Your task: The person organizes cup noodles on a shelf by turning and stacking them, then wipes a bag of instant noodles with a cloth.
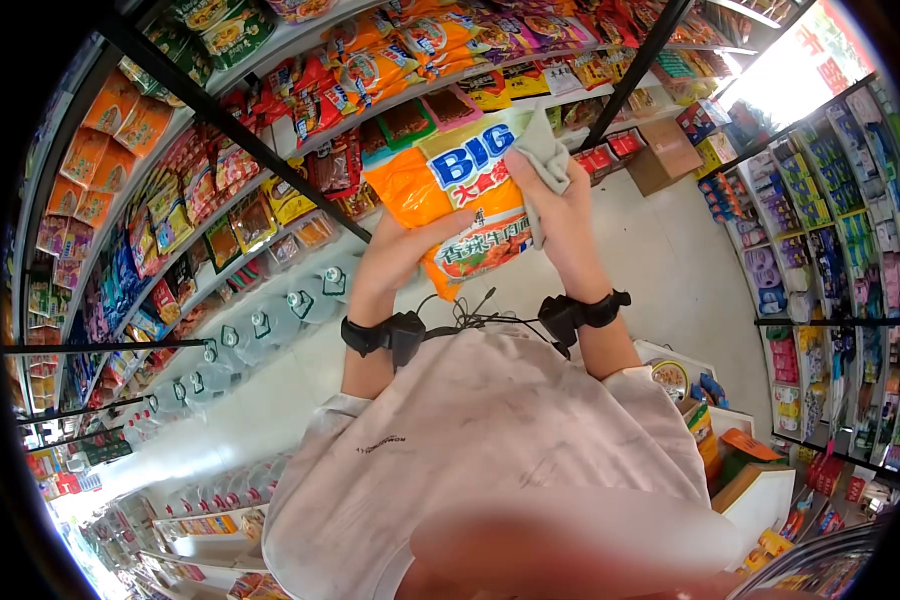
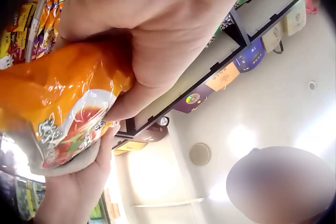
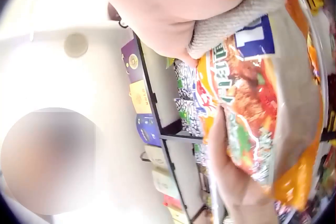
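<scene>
An orange instant noodle pack with large blue BIG lettering is held up in front of the chest. My left hand grips its left side, with the thumb across the front. At the right edge my right hand holds a folded grey cloth against the pack, thumb over the front. The right wrist view shows the cloth bunched between the right palm and the wrapper. Glossy film with a bowl picture faces the left wrist camera. Most fingers are hidden behind the pack.
Shelves of bagged noodles curve across the front and left. Large water bottles line the floor below. A cardboard box stands ahead on the right, and a rack of hanging packets runs along the right. Cables hang between the wrists.
</scene>
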Demonstrator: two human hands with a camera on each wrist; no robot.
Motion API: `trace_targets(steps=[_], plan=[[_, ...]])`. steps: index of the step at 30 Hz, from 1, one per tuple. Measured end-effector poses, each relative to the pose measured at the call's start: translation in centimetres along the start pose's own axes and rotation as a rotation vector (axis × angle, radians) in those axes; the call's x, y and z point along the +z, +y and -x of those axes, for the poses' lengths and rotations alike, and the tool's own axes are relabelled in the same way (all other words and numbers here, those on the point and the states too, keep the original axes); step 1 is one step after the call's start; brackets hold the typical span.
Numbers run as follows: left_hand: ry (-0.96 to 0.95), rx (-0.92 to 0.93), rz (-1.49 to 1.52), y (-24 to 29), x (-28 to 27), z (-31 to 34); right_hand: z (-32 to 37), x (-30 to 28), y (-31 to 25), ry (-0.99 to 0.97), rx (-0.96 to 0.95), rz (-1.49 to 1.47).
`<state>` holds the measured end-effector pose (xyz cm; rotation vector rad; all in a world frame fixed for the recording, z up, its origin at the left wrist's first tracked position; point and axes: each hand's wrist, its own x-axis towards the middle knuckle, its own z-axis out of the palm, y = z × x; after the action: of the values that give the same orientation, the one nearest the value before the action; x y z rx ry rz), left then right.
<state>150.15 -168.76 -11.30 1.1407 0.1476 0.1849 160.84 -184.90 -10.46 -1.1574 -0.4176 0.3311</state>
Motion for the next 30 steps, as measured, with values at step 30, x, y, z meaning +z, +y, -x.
trace_targets(steps=[30], plan=[[0.297,0.312,-0.173,-0.2,0.4,-0.9,1.3,-0.7,1.3,-0.141,0.013,0.134]])
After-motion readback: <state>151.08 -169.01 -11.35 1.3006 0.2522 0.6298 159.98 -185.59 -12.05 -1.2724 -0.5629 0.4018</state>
